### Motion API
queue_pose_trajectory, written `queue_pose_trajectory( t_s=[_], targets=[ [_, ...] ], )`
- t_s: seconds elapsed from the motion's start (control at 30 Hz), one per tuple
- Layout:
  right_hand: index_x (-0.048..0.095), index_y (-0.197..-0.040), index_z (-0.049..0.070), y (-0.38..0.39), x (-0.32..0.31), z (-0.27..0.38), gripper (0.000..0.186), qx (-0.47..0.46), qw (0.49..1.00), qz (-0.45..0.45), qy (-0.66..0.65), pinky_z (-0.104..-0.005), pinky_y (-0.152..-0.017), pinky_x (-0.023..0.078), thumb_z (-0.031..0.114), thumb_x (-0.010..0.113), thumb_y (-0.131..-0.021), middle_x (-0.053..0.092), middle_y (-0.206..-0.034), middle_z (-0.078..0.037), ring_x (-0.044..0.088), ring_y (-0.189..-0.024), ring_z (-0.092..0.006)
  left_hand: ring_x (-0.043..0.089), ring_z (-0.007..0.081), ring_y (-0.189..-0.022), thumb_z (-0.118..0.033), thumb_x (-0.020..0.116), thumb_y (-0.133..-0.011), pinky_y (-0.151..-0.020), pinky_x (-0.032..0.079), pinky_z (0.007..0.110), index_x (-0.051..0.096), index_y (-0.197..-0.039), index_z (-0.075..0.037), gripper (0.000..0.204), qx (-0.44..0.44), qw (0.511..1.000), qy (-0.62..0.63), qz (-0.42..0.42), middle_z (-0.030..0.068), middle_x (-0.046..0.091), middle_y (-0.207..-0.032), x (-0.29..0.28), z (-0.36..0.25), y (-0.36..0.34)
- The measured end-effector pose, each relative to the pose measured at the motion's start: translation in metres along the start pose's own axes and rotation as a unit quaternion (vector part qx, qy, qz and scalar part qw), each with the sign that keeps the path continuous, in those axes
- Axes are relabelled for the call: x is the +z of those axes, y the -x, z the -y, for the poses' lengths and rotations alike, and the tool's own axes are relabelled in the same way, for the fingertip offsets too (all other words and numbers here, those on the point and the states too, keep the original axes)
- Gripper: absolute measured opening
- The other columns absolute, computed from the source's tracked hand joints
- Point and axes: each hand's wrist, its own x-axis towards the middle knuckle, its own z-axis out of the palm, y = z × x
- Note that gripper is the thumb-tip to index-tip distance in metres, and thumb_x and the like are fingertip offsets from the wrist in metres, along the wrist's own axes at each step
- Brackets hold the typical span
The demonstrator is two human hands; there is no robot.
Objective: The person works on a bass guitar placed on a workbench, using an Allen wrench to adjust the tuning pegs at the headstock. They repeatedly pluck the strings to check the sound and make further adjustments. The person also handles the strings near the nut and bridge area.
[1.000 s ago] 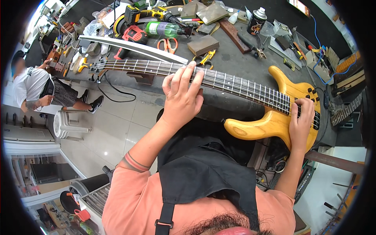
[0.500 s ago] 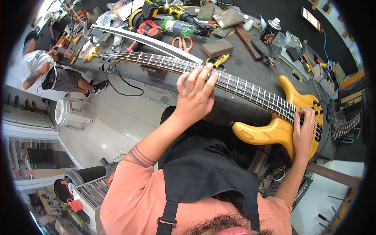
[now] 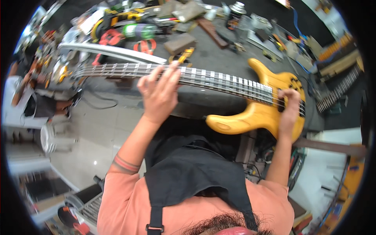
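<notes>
A yellow wooden bass guitar (image 3: 235, 123) with dark fretboard and black knobs lies across in front of me at the bench. My left hand (image 3: 159, 91) grips its neck (image 3: 219, 84), fingertips spread over the strings near the middle of the fretboard. My right hand (image 3: 289, 111) is over the strings on the body by the pickups, fingers bent onto them; motion blurs it. Just behind the neck are a long white strip (image 3: 109, 51), yellow-handled scissors (image 3: 184, 55) and a dull brown block (image 3: 180, 44).
The dark workbench (image 3: 246, 58) holds several tools, a green bottle (image 3: 137, 31) and a spray can (image 3: 236, 16). Another guitar neck (image 3: 338, 92) stands at right. At left, a co-worker (image 3: 31, 98) in white and grey is by the bench; a white stool (image 3: 49, 137) stands below them.
The whole view has shifted and blurred: bench and bass sit further left and turned slightly compared with half a second ago. My left hand stays on the neck; my right fingers have shifted slightly.
</notes>
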Motion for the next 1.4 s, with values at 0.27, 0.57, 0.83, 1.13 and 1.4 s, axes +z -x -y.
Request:
queue_pose_trajectory(
  t_s=[0.27,0.57,0.83,1.13,1.4],
  targets=[
    [0.063,-0.109,0.003,-0.004,0.018,0.035,0.022,-0.107,0.933,-0.061,0.339,-0.0518,-0.102,0.047,0.023,0.074,-0.109,0.065,-0.109,-0.014,0.062,-0.111,-0.038,0.058,0.023,-0.143,-0.01,0.081,-0.094,-0.122,0.029,0.044,0.075,-0.145,-0.02,0.052,-0.004,1.0,-0.005,-0.004,-0.0071,0.071,-0.161,0.005,-0.004,-0.001],
    [0.062,-0.106,0.002,-0.019,0.019,0.014,0.026,-0.049,0.938,0.001,0.342,-0.0512,-0.101,0.048,0.025,0.074,-0.107,0.061,-0.11,-0.017,0.061,-0.11,-0.0405,0.059,0.0242,-0.141,-0.008,0.081,-0.095,-0.122,0.033,0.043,0.076,-0.144,-0.016,0.05,0.011,1.0,0.001,-0.018,-0.0053,0.074,-0.158,0.009,0.001,0.0],
    [0.065,-0.099,0.003,-0.006,-0.003,0.036,0.026,-0.101,0.953,0.082,0.273,-0.0538,-0.118,0.043,0.026,0.075,-0.107,0.065,-0.117,-0.016,0.062,-0.122,-0.0398,0.057,0.0267,-0.147,-0.011,0.077,-0.101,-0.124,0.031,0.045,0.073,-0.149,-0.014,0.048,0.002,1.0,-0.006,0.001,-0.0002,0.069,-0.162,0.005,-0.004,-0.002],
    [0.061,-0.113,0.006,0.002,0.002,0.033,0.021,-0.036,0.986,0.033,0.158,-0.0585,-0.118,0.041,0.024,0.071,-0.109,0.064,-0.119,-0.015,0.062,-0.122,-0.0384,0.057,0.0264,-0.14,-0.012,0.076,-0.103,-0.119,0.036,0.044,0.076,-0.145,-0.016,0.043,0.023,0.999,-0.015,-0.023,-0.001,0.07,-0.159,0.011,0.004,0.001],
    [0.068,-0.112,0.008,-0.008,0.008,0.025,0.03,-0.127,0.873,0.039,0.469,-0.054,-0.111,0.043,0.035,0.078,-0.104,0.063,-0.116,-0.014,0.061,-0.119,-0.0386,0.055,0.0287,-0.143,-0.013,0.077,-0.104,-0.122,0.036,0.045,0.075,-0.148,-0.016,0.044,0.018,1.0,-0.015,-0.02,0.0,0.069,-0.159,0.011,0.002,0.002]
  ],
)
